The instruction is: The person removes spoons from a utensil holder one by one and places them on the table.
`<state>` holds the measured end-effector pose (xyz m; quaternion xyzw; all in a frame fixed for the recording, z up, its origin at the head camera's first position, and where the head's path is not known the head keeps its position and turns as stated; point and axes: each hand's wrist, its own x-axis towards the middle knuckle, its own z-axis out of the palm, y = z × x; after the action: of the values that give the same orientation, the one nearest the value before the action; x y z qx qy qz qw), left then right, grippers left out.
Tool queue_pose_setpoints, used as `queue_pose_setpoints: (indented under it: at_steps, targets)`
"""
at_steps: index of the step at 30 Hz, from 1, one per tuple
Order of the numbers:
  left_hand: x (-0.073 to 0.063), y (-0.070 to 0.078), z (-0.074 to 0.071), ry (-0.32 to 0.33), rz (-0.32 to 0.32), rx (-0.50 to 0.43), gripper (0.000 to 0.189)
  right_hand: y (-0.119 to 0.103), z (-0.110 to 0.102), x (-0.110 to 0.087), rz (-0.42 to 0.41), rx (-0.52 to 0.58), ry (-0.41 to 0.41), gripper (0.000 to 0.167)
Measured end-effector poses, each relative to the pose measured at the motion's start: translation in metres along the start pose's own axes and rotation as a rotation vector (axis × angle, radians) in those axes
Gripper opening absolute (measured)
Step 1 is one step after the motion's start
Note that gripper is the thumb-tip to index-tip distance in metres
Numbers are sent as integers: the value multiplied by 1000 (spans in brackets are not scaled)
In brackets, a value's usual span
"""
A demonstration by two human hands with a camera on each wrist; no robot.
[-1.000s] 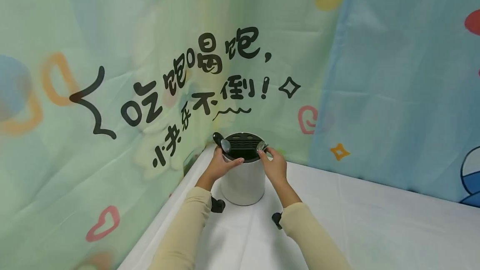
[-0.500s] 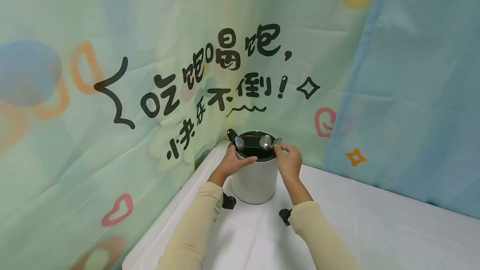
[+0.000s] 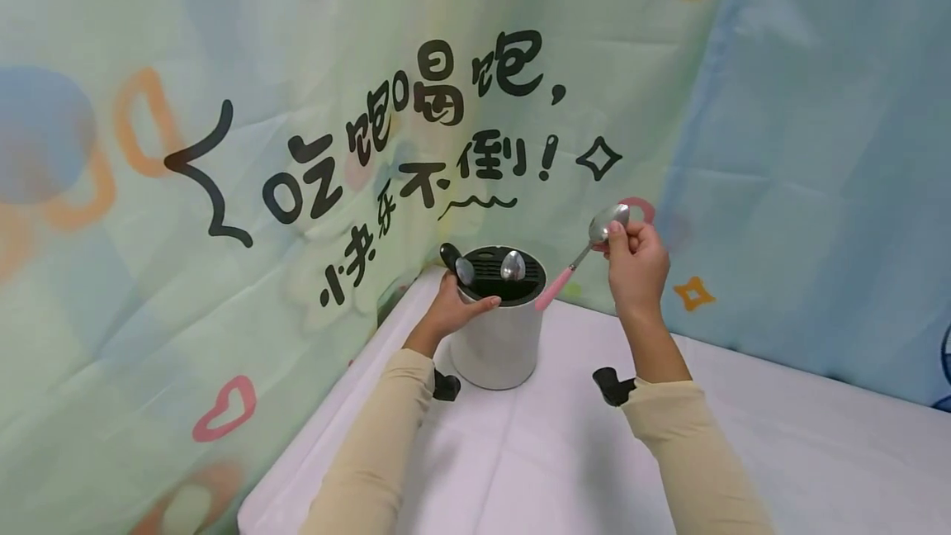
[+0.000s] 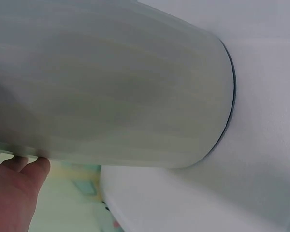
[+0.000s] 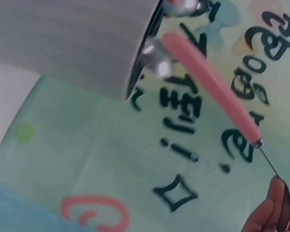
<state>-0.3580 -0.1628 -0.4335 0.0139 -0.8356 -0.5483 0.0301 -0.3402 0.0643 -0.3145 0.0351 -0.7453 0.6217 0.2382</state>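
A white cylindrical utensil holder [image 3: 494, 349] with a slotted black top [image 3: 488, 291] stands upright on the table. My left hand [image 3: 450, 310] grips its upper left side, the thumb lying along the front rim; in the left wrist view, fingertips press against the grey-looking wall [image 4: 125, 96]. To the right and above, my right hand [image 3: 641, 271] pinches a metal spoon by its bowl. The spoon's pink handle [image 5: 212, 87] slants down toward the holder's right edge. Another spoon bowl [image 3: 513, 265] sticks up from the top, and a small bowl [image 3: 465, 272] and a rounded black piece [image 3: 449, 254] show at its left.
A white cloth-covered table [image 3: 550, 469] extends in front and to the right. Printed fabric walls [image 3: 802, 213] meet in a corner close behind the holder. Black wrist-camera mounts [image 3: 613, 386] project inward from both sleeves.
My right hand has moved from the holder's right edge up and to the right, drawing the pink-handled spoon out. My left hand keeps its place on the holder.
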Motion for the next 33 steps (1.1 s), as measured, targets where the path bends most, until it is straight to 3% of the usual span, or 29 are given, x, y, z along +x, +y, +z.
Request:
queue_pose_setpoints:
  at_steps: [4,14,22,33]
  targets:
    - [-1,2,1,4,-9,5,96,20,-16,-6,72,-95,-30,29]
    - [-6,4,2,11,37,-5,93,124,-24,-54,367,-310,-178,29]
    - [-9,4,2,22,57,-28,92,174,-21,-92,406,-486,-285,27]
    - [-8,6,3,15,84,-37,90,201,-23,-112,450,-543,-320,25]
